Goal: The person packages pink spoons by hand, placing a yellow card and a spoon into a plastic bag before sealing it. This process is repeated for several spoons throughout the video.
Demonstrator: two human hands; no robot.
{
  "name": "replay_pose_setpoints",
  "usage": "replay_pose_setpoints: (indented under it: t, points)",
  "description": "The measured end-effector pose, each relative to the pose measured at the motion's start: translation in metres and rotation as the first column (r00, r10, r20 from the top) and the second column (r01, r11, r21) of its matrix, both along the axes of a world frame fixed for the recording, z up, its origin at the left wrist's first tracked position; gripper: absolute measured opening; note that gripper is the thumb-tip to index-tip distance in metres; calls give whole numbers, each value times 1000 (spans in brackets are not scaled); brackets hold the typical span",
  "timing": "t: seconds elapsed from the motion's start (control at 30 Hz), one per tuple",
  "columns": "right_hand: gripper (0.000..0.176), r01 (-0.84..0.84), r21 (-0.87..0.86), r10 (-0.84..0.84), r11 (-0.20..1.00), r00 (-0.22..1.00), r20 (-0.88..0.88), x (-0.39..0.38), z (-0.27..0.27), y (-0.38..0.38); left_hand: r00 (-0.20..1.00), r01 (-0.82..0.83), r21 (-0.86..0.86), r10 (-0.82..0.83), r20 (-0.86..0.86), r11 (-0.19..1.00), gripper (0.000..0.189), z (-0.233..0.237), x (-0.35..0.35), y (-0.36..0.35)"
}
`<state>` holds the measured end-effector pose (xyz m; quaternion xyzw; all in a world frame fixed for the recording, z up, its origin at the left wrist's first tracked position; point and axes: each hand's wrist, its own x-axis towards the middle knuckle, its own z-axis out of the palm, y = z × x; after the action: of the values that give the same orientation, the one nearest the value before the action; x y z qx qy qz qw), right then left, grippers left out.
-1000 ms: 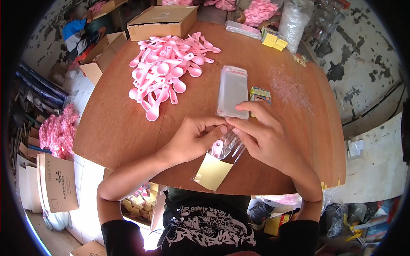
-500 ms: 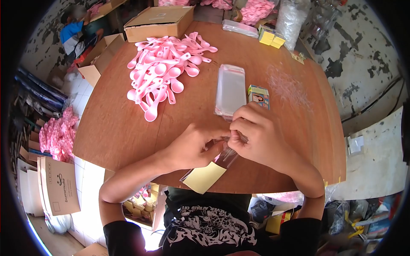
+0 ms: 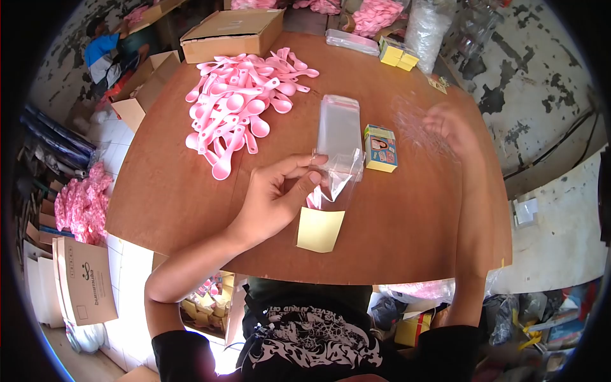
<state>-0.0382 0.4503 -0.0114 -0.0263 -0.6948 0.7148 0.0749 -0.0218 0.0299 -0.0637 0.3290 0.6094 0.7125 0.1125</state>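
My left hand (image 3: 280, 200) pinches the upper edge of a clear plastic bag (image 3: 338, 181), its thumb and fingers pressed together. In the bag's lower end a pale yellow card (image 3: 320, 230) shows, with a bit of pink above it, mostly covered by the thumb. My right hand (image 3: 450, 130) is off to the right, slightly blurred, its fingers loosely spread over a heap of thin clear strips (image 3: 414, 124). Behind the held bag lies a stack of clear bags (image 3: 339, 124). Beside that stack is a small printed box (image 3: 380, 149).
Pink spoons (image 3: 232, 105) form a pile on the wooden table (image 3: 191, 216). A cardboard box (image 3: 232, 35) stands at the back, with yellow boxes (image 3: 398, 54) and a roll of clear plastic (image 3: 429, 32) farther right. Another person (image 3: 105, 54) sits at the far left.
My right hand has left the bag and moved right and away to the strips. My left hand keeps the bag, which now hangs straighter and farther from me.
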Motion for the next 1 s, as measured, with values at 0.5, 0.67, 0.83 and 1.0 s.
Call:
replay_pose_setpoints:
  t: [0.5,0.67,0.83,1.0]
  points:
    - [22,-248,172,254,953,967,-15,74,-34,-207,985,35,-6,-33,172,999,32,2,-3,3]
    - [16,-173,90,177,981,983,-45,76,-38,-211,972,134,13,-133,196,991,32,-4,-10,1]
    - [13,-89,68,95,994,991,-92,78,-45,-208,969,121,-27,-112,218,992,27,-11,-15,4]
    - [10,-53,160,75,986,988,-136,79,-48,-204,972,91,1,-89,219,996,25,-12,-15,5]
